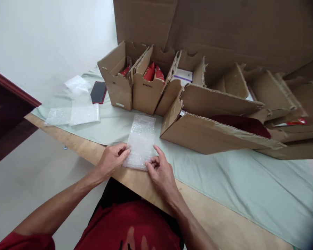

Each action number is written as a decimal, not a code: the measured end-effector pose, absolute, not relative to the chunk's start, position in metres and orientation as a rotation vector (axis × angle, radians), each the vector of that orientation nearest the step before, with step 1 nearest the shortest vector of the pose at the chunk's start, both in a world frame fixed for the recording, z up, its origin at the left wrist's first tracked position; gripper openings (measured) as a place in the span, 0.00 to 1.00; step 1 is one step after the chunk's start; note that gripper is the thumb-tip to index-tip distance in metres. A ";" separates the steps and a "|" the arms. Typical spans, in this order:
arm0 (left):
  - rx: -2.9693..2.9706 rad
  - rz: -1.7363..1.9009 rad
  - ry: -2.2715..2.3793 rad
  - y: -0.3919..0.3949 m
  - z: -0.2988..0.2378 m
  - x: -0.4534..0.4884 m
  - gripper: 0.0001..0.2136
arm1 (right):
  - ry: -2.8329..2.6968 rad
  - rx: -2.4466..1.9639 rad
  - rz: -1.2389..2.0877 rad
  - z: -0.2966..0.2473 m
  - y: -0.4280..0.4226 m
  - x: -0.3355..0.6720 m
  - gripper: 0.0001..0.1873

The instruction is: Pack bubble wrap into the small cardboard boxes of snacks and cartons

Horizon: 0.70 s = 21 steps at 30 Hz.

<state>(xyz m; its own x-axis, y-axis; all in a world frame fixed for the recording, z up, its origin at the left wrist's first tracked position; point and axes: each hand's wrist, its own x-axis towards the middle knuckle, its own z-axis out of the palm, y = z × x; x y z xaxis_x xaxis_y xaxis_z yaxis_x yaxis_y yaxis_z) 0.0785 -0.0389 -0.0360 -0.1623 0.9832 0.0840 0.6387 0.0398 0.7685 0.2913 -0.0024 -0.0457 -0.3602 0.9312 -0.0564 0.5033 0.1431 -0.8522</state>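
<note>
A clear bubble wrap sheet (141, 140) lies flat on the pale green cloth (224, 180) near the table's front edge. My left hand (112, 159) pinches the sheet's near left edge with thumb and fingers. My right hand (160, 172) grips the near right corner, its fingers curled on the wrap. Both forearms reach in from the bottom of the head view, above my red shirt.
Open cardboard boxes (143, 86) holding red packets stand behind the sheet, and a larger low box (208, 132) sits to the right. More bubble wrap pieces (75, 113) and a dark phone (98, 92) lie at the left. The wooden table edge (78, 144) runs diagonally.
</note>
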 end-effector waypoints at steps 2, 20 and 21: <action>1.663 0.925 1.909 -0.031 -0.045 0.079 0.08 | -2.000 -1.429 0.995 -0.048 -0.002 0.295 0.35; 2.481 0.825 1.547 -0.081 -0.036 0.082 0.17 | -2.539 -0.758 0.528 -0.042 -0.001 0.312 0.20; 2.451 0.888 1.533 -0.083 -0.037 0.082 0.16 | -2.510 -0.762 0.610 -0.041 -0.001 0.314 0.20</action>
